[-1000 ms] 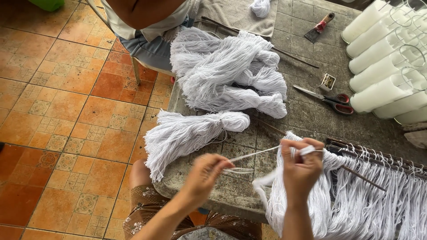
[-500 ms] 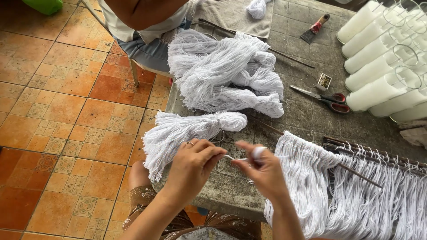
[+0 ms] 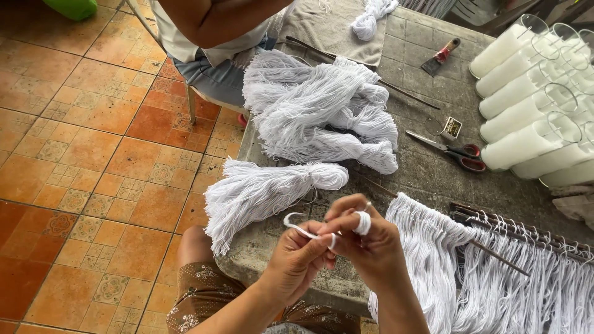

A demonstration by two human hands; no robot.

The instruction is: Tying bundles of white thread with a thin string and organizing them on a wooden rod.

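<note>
Both hands have closed together, left hand (image 3: 303, 253) and right hand (image 3: 365, 238) pinching one white cord (image 3: 297, 226) whose loose loop may slip free.

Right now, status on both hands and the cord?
Left hand pinches white cord; right hand has it wound round one of its fingers. Yarn bundle just beyond, not touching.

You're looking down at a floor (image 3: 93, 161) of orange-brown tiles, some patterned — daylight falls evenly across it. To your right stands a rough grey stone table (image 3: 427, 68) with a tiled top. At the far side, a metal chair leg (image 3: 192, 105) meets the floor.
</note>
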